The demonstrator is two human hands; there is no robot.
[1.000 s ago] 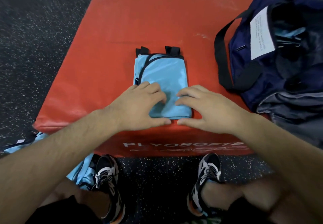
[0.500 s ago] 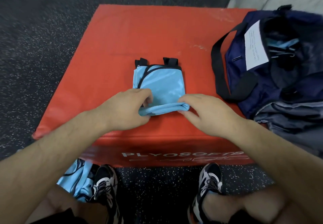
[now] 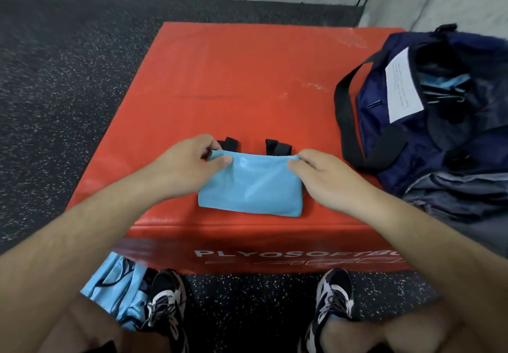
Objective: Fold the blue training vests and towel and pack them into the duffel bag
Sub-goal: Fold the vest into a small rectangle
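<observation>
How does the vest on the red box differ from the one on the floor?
The vest on the box is folded flat; the floor vest lies bunched. The left hand and right hand pinch the vest on the box; no hand holds the floor vest. Both are light blue with black trim.

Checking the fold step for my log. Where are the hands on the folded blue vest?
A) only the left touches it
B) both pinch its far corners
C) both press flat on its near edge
B: left hand and right hand each pinch a far corner of the blue vest.
</observation>
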